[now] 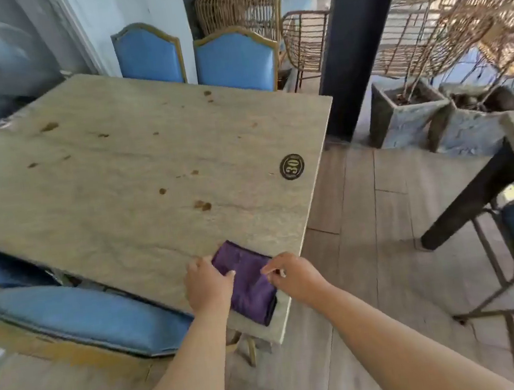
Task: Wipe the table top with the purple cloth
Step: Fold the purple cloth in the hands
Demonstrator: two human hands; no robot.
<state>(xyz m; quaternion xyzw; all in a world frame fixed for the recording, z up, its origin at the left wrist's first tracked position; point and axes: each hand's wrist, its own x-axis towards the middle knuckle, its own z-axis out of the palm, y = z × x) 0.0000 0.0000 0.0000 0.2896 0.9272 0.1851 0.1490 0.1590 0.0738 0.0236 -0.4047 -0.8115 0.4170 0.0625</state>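
We've got the folded purple cloth [249, 284] lying flat at the near right corner of the pale stone-look table top [137, 163], w/ brown stains dotted across the top. Our left hand [207, 285] rests on the cloth's left edge, fingers loosely spread. Our right hand [293, 274] pinches its right edge btwn thumb & fingers. A black oval "30" badge [292, 166] sits near the table's right edge.

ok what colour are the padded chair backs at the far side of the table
Blue padded chair backs with yellowish wooden frames, clearest in the head view.
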